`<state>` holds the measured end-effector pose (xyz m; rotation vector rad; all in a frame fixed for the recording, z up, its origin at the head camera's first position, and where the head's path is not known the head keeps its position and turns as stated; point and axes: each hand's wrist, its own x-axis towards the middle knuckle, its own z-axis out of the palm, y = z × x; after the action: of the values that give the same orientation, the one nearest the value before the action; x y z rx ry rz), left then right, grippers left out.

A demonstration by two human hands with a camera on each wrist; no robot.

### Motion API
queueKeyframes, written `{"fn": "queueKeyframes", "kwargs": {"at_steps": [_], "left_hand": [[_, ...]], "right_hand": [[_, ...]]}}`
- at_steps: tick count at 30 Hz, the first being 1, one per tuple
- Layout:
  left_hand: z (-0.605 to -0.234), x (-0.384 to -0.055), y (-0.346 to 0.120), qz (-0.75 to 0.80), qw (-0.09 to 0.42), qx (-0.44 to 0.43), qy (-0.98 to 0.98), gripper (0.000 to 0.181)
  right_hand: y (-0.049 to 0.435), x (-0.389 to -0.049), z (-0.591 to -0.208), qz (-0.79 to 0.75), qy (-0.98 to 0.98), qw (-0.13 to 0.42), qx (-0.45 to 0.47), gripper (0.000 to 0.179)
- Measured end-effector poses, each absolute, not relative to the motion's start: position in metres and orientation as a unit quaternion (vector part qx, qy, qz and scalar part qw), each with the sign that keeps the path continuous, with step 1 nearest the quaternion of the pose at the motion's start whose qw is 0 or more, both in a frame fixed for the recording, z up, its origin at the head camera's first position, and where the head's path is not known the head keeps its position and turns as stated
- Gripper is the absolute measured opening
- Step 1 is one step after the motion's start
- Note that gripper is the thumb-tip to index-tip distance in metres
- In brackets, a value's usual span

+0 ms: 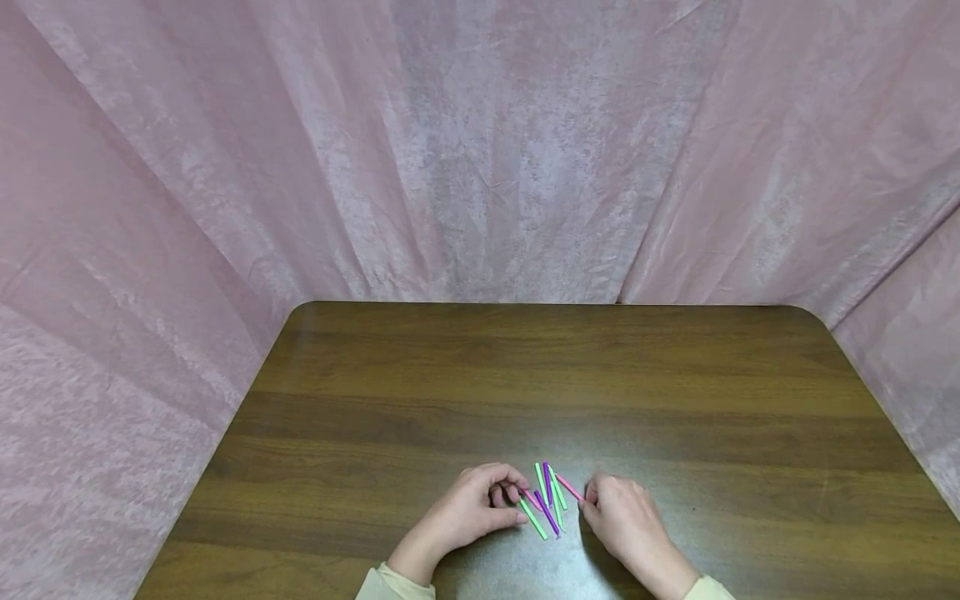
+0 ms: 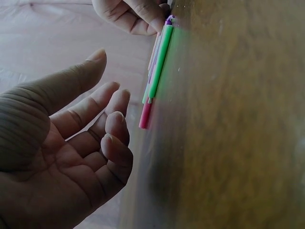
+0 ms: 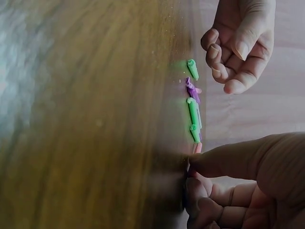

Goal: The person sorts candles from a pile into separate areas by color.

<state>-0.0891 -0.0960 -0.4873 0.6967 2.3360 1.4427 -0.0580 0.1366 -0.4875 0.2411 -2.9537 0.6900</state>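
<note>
Several thin birthday candles lie in a loose group on the table. A green candle (image 1: 533,519) is at the group's left side, with a purple candle (image 1: 547,512) just right of it. My left hand (image 1: 468,508) hovers beside the group, its fingers loosely bent and thumb apart; in the left wrist view its palm holds nothing. My right hand (image 1: 622,512) pinches the near end of a pink candle (image 1: 568,487) between thumb and fingers at the group's right. Another pink candle (image 2: 144,117) shows below a green one in the left wrist view. Some candles overlap and are partly hidden.
The brown wooden table (image 1: 450,375) stretches away on all sides of the candles. Behind and beside it hang pink velvet curtains (image 1: 510,167), which meet its far edge.
</note>
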Motion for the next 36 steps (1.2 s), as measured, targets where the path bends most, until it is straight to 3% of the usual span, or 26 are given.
{"fn": "queueKeyframes", "kwargs": {"at_steps": [22,36], "left_hand": [[-0.490,-0.090,-0.098,0.501,0.146,0.248,0.816,0.022],[-0.492,-0.089,-0.098,0.508,0.141,0.244,0.814,0.020]], "right_hand": [[0.144,-0.062,-0.478,0.298,-0.951,0.048,0.065,0.024],[0.148,-0.070,-0.477,0.480,-0.877,-0.020,0.026,0.008]]}}
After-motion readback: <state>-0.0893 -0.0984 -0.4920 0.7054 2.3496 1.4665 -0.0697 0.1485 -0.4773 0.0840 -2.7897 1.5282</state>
